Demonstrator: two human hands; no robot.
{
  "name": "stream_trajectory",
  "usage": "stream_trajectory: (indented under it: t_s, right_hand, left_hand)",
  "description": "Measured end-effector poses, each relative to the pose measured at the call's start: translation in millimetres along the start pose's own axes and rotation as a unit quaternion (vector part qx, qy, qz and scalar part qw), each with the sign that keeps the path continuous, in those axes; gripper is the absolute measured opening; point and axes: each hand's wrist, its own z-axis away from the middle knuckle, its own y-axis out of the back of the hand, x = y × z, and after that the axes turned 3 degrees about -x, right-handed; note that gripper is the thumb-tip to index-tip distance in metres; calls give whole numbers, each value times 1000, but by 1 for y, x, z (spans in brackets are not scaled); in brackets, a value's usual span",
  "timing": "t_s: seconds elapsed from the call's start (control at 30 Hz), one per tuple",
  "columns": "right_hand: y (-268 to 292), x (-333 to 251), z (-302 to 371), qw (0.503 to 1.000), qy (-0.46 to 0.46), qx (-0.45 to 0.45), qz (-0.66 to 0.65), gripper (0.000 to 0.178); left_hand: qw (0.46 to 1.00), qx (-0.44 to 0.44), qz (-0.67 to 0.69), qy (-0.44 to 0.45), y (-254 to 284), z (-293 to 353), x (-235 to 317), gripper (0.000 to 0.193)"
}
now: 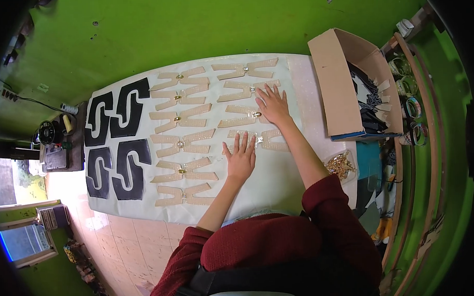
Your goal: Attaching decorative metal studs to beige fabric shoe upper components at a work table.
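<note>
My left hand (241,157) lies with its fingers spread over the left end of a beige strap piece (272,141) with a shiny clear ornament at its middle. Farther away, my right hand (273,104) is spread flat, its fingertips by the ornament of another beige strap piece (235,90). Just below its palm is a third strap piece (238,116) with a gold ornament. Neither hand grips anything. To the left runs a column of several similar beige strap pieces (179,118), each pinched in at its ornament.
Several black S-shaped cutouts (125,175) lie at the left of the white-covered table (269,183). A clear tray (354,170) of gold ornaments sits by my right sleeve. Behind it stands an open cardboard box (334,87) with dark pieces inside. A wooden rack (430,141) lines the right.
</note>
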Motion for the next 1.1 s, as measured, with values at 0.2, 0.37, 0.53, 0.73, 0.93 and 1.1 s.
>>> stream_trajectory:
  t_s: [0.2, 0.37, 0.53, 0.73, 0.93, 1.1]
  right_hand:
    - [1, 11, 3, 981, 26, 119, -152, 38]
    - [-13, -3, 71, 964, 37, 159, -211, 36]
    - [-30, -11, 144, 988, 50, 106, -100, 47]
    - [-36, -3, 165, 993, 65, 73, -66, 49]
    - [-31, -8, 162, 990, 59, 109, -67, 44]
    - [-8, -9, 147, 994, 30, 45, -93, 35]
  left_hand:
    - [1000, 11, 10, -5, 0, -2, 2, 47]
    - [1000, 19, 24, 3, 1, -1, -2, 45]
    - [999, 27, 17, 1, 0, -3, 0, 45]
    - [1000, 21, 17, 0, 0, -4, 3, 44]
    - [999, 46, 14, -8, 1, -4, 3, 44]
    - [999, 20, 42, 18, 23, -13, 7, 40]
